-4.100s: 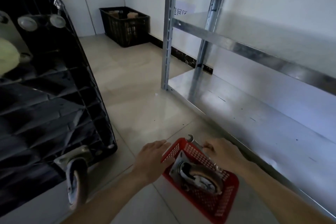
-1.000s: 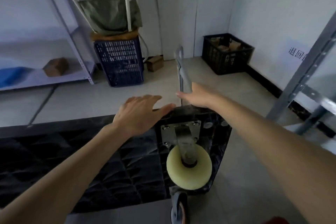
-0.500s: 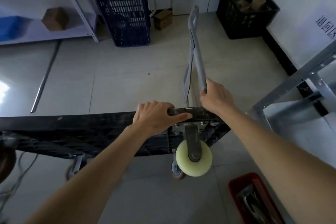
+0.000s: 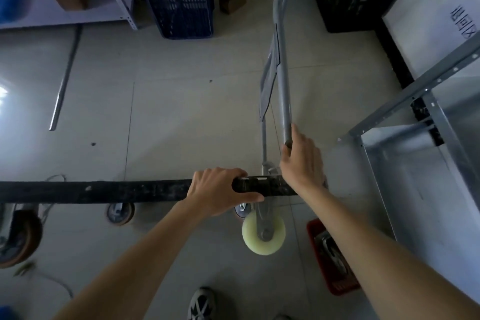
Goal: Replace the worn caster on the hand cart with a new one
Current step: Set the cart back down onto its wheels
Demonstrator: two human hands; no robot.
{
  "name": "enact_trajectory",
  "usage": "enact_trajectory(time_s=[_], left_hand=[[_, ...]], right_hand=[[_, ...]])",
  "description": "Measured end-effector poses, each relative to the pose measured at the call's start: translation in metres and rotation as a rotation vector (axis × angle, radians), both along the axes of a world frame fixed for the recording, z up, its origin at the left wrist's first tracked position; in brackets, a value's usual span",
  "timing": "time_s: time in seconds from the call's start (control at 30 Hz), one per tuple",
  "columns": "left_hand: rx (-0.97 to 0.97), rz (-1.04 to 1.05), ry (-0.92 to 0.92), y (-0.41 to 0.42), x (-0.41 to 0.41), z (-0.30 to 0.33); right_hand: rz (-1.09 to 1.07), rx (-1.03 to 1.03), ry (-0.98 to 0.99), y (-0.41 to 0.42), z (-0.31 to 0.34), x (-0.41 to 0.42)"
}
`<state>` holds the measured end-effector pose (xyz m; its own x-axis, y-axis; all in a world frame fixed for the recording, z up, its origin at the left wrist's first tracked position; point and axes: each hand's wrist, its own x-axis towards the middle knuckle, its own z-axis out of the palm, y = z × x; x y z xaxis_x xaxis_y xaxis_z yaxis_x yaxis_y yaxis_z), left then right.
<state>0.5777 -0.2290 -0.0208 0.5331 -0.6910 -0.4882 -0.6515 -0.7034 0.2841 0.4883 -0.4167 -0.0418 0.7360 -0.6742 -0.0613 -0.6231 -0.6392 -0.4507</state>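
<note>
The left hand [image 4: 220, 191] was curled over the black edge of the hand cart [image 4: 104, 191], fingers wrapped across the top and thumb underneath. The right hand [image 4: 302, 161] gripped the lower end of the grey handle [image 4: 283, 60], which stretched away from the cart over the tiled floor [image 4: 181, 112]. The cart stood on its long side, its deck seen edge-on as a scuffed dark bar running to the left of the view. Just below the left hand, a pale cream caster [image 4: 263, 232] on a grey metal fork stuck out toward the camera. Two brownish casters [image 4: 120, 213] showed further left under the edge. To the right on the floor, partly hidden by the right forearm, lay a red basket [image 4: 335, 278] holding a caster with a metal bracket, beside the metal shelf [image 4: 415, 163].
</note>
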Motion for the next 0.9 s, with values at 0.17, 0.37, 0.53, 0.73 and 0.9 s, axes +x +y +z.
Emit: enact_trajectory(time_s=[0.17, 0.37, 0.53, 0.73, 0.9], left_hand=[[0.042, 0.003, -0.031, 0.025, -0.046, -0.001], [-0.028, -0.009, -0.025, 0.059, -0.103, -0.013], [0.001, -0.008, 0.005, 0.088, -0.161, -0.038], [-0.115, 0.032, -0.088, 0.095, -0.176, -0.046], [-0.025, 0.015, 0.1, 0.091, -0.156, -0.034]], right_hand=[[-0.005, 0.074, -0.089, 0.027, -0.007, -0.046], [-0.009, 0.321, -0.033, 0.042, -0.003, -0.093], [-0.004, 0.477, -0.062, 0.031, 0.014, -0.101], [-0.014, 0.459, -0.047, 0.013, 0.024, -0.083], [-0.044, 0.4, 0.054, 0.011, 0.029, -0.071]])
